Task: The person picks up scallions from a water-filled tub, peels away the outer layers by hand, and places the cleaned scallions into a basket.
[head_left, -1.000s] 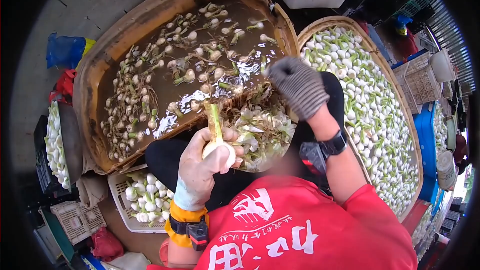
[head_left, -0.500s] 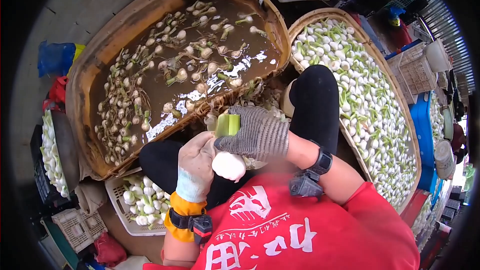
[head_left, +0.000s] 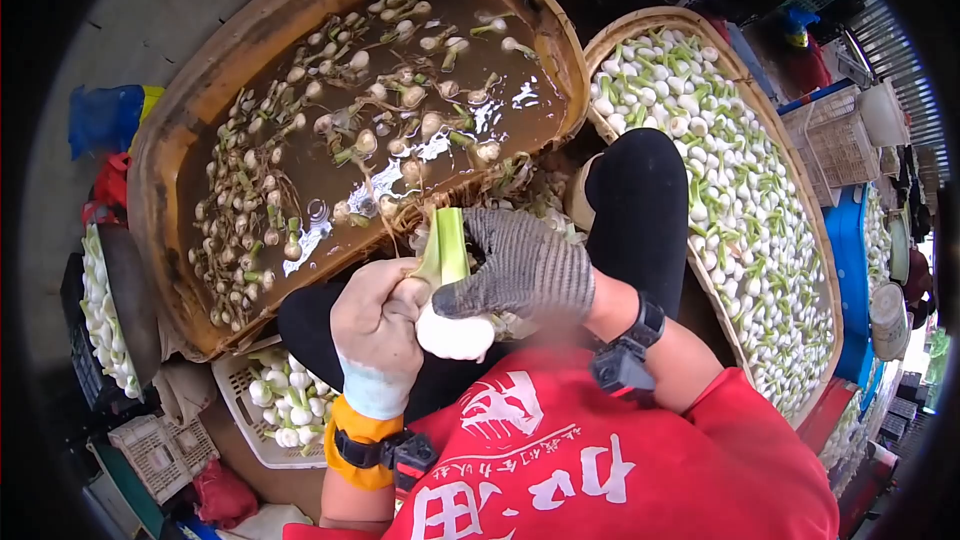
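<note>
Over my lap I have one fresh garlic bulb (head_left: 455, 332), white and round, its cut green stem (head_left: 452, 245) pointing away from me. My left hand (head_left: 378, 325), in a pale glove, is closed at the bulb's left side; its fingertips pinch the base of the stem. From the right, my right hand (head_left: 525, 268), in a grey ribbed glove, is closed around the stem and the top of the bulb, with the thumb lying across it. The fingers behind the stem are hidden, so anything else in that hand cannot be made out.
A large tub (head_left: 160, 200) of murky water with unpeeled garlic lies ahead. To the right, a long tub (head_left: 700, 265) is full of clean white bulbs. A white basket (head_left: 250, 440) of bulbs stands at lower left. Peelings (head_left: 520, 190) lie between the tubs.
My left hand has dropped slightly and moved left. My right hand has shifted a little right, and more of the green stem shows between the hands.
</note>
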The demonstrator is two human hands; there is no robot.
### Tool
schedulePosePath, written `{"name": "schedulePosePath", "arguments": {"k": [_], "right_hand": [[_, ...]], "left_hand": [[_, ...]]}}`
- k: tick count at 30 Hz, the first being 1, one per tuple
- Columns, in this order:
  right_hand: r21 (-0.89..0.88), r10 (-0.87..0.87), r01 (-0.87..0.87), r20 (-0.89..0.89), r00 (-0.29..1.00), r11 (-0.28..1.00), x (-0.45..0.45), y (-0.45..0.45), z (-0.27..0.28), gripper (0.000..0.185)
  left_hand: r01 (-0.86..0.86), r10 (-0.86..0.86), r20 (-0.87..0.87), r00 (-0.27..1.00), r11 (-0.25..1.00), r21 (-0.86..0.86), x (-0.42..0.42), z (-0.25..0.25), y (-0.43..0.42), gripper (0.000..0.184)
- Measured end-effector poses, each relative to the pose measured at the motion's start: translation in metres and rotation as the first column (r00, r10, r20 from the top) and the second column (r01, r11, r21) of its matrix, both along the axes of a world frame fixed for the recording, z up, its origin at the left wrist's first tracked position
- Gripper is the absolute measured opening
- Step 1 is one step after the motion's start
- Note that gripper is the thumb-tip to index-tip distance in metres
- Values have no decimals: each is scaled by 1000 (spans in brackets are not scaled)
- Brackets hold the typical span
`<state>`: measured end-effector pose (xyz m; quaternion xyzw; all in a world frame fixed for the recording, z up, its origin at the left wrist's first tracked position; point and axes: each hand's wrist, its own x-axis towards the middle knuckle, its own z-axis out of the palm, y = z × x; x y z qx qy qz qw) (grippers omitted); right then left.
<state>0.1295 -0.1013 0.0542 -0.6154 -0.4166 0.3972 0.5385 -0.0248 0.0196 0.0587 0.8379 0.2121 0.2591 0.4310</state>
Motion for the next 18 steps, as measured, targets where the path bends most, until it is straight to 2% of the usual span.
{"name": "schedulePosePath", "arguments": {"k": [1,2,3,4,5,6,7,8,9,11,12,13,14,15,16,17,18], "right_hand": [[42,32,-26,-154,988,999,4,-2,0,62],[37,30,-25,-155,987,999,9,-5,-3,62],[36,79,-79,-17,997,996,17,-7,-8,60],[28,129,-133,120,984,991,20,-8,-10,58],[25,132,-136,121,984,990,20,-8,-8,58],[-41,115,-109,183,976,993,19,-7,-1,56],[-106,101,-77,244,964,991,17,-6,7,53],[-271,115,-1,406,907,963,10,-2,20,47],[-270,118,-4,407,906,963,9,-3,15,47],[25,-146,145,318,937,989,7,-5,-1,39],[-40,-318,323,101,943,946,2,-7,5,26],[205,-431,417,28,902,886,10,-9,-3,18],[49,-536,540,-79,841,840,21,-23,-1,17],[104,-620,643,-187,762,759,31,-32,-3,20],[147,-681,700,-161,714,699,45,-41,-11,21],[220,-725,717,-58,687,662,57,-51,-14,21],[252,-760,719,144,634,648,71,-61,-7,19]], "left_hand": [[4,-4,-2,1000,1000,-5,-4,-1,-2,12],[-35,10,-80,997,946,-321,-8,-1,-3,12],[-94,1,-154,988,796,-597,-10,-2,-3,16],[-70,-32,-141,989,748,-660,-9,-2,-5,22],[-71,-30,-140,990,746,-663,-7,2,-8,22],[-89,-8,-166,986,817,-570,-5,6,-10,20],[-107,17,-192,981,876,-469,-3,8,-12,18],[-45,35,-62,997,984,-172,-7,-14,-9,16],[-48,38,-61,997,984,-171,-8,-12,-10,16],[-117,100,-86,991,966,-229,-6,-6,-8,16],[-145,143,-98,985,989,-14,-6,3,1,23],[-216,221,-36,975,881,-421,-8,10,4,33],[-193,241,38,970,853,-485,-12,10,10,39],[-164,265,112,958,822,-546,-15,10,16,45],[-181,303,191,934,860,-476,-15,-2,19,49],[-56,44,-43,998,936,-348,-30,1,33,43],[55,-118,-122,985,901,-429,-28,-7,28,38]]}}
